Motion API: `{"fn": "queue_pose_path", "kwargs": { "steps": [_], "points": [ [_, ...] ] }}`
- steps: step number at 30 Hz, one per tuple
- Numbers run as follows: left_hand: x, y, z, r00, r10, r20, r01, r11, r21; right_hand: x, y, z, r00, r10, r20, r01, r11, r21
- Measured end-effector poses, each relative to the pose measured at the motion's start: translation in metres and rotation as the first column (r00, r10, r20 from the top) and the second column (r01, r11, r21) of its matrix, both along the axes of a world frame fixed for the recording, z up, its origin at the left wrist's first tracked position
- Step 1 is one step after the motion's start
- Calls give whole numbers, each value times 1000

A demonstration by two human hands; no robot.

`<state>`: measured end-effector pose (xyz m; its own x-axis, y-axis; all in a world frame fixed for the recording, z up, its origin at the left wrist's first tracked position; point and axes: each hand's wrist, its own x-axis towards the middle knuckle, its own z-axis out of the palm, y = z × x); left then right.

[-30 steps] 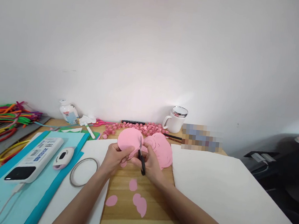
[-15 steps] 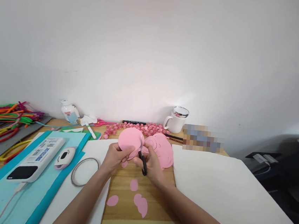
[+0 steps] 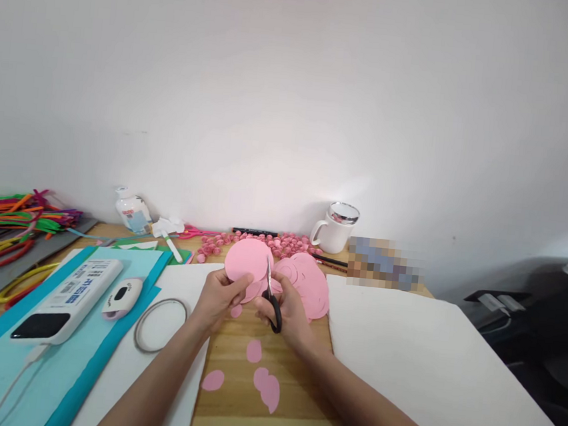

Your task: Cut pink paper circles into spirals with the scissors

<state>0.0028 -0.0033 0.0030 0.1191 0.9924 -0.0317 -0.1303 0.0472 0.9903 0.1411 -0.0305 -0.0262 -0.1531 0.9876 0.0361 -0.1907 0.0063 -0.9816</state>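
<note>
Between thumb and fingers, my left hand point(image 3: 220, 295) pinches a round pink paper piece point(image 3: 248, 260) by its lower left edge. Black-handled scissors point(image 3: 272, 305) are in my right hand point(image 3: 288, 310), their blades pointing up along the right edge of that paper. Whether the blades are closed on the paper I cannot tell. Just behind my right hand lies a pile of pink paper circles point(image 3: 313, 289). Pink scraps point(image 3: 269, 391) lie on the wooden table below my hands.
Many small rolled pink paper pieces point(image 3: 285, 245) lie along the wall, near a white mug point(image 3: 337, 228). On the left are a power bank point(image 3: 75, 293) with a cable, a roll of tape point(image 3: 160, 325) and colourful pipe cleaners point(image 3: 17, 217). White boards point(image 3: 425, 360) flank the middle.
The round paper has shifted slightly upward in my left hand's grip. The scissors have tilted a little, with their handles moving slightly right. Other things stay put.
</note>
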Motion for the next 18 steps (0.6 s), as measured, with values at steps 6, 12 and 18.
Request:
{"fn": "queue_pose_path", "kwargs": {
  "steps": [6, 12, 18],
  "points": [
    [2, -2, 3, 1000, -4, 6, 4, 1000, -20, -2, -2, -1, 1000, 30, 4, -30, 999, -32],
    [1, -3, 4, 998, 15, -64, -17, 999, -42, -2, -3, 2, 999, 40, -22, -40, 999, -11],
    [3, -4, 8, 996, 27, -87, -31, 999, -44, 0, -2, 8, 996, 33, -84, -31, 999, 24]
  ]
}}
